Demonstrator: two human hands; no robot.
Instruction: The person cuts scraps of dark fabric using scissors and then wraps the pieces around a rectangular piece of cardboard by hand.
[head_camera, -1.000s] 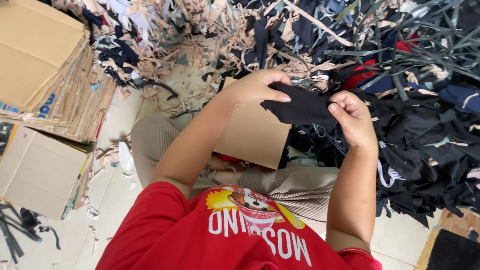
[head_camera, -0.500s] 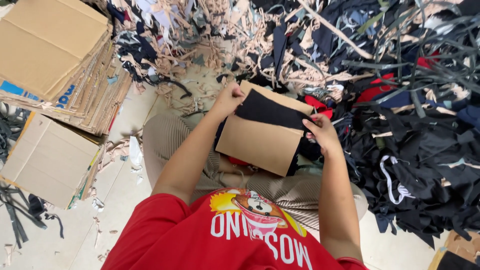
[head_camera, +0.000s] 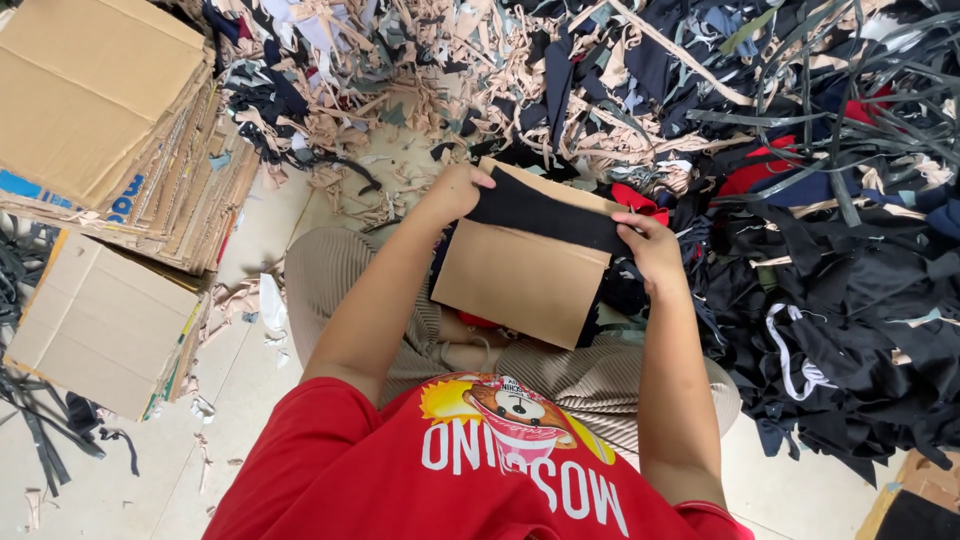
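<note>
Your left hand (head_camera: 458, 190) is pinching one end of the black fabric piece (head_camera: 545, 213), fingers closed; your right hand (head_camera: 652, 250) is gripping the other end, stretching it across the top of the cardboard sheet (head_camera: 520, 285) over your lap, fabric scrap pile (head_camera: 800, 200) beside.

The black cloth (head_camera: 545, 212) hides the far end of the cardboard panel (head_camera: 520, 285), the left hand (head_camera: 455, 190) has its fingertips tucked behind that panel, and the cardboard stack (head_camera: 90, 110) at far left runs off the frame.
</note>
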